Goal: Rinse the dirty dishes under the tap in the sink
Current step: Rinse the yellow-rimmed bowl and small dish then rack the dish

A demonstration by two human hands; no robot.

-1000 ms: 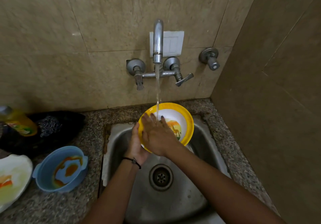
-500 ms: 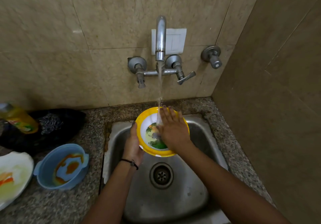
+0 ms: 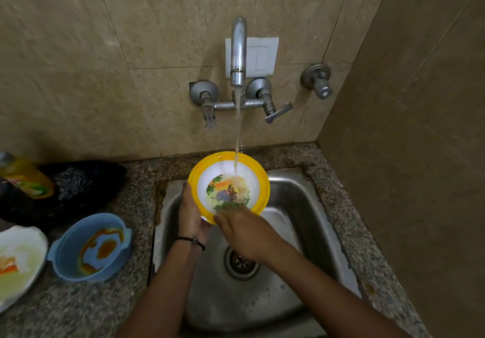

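The yellow-rimmed bowl [image 3: 228,188] is sitting tilted toward the camera at the centre of the frame, held in the air over the back of the steel sink [image 3: 301,219]. A stream of water [image 3: 238,127] is falling from the tap spout [image 3: 238,49] onto the upper part of its white inside, just above a printed cartoon picture. The left hand [image 3: 191,211] is gripping the bowl's left edge, thumb lying along the rim; its other fingers are hiding behind the bowl. The right hand [image 3: 244,230] is reaching in from the lower right with its fingers [image 3: 225,211] extended and touching the bowl's near inner edge. They are smeared by motion blur, so exactly where each finger is resting is hard to make out. A dark band [image 3: 190,240] is circling the left wrist.

Below the hands the drain [image 3: 241,261] is showing partly, its upper right covered by the right wrist. On the speckled counter [image 3: 131,206] at lower left a blue bowl [image 3: 91,246] is carrying orange-brown residue. Beside it a soiled white plate [image 3: 18,259] is being cut off by the left edge of the frame, as is a yellow bottle [image 3: 23,177] above it, lying against a black object [image 3: 78,183] too dark to identify.
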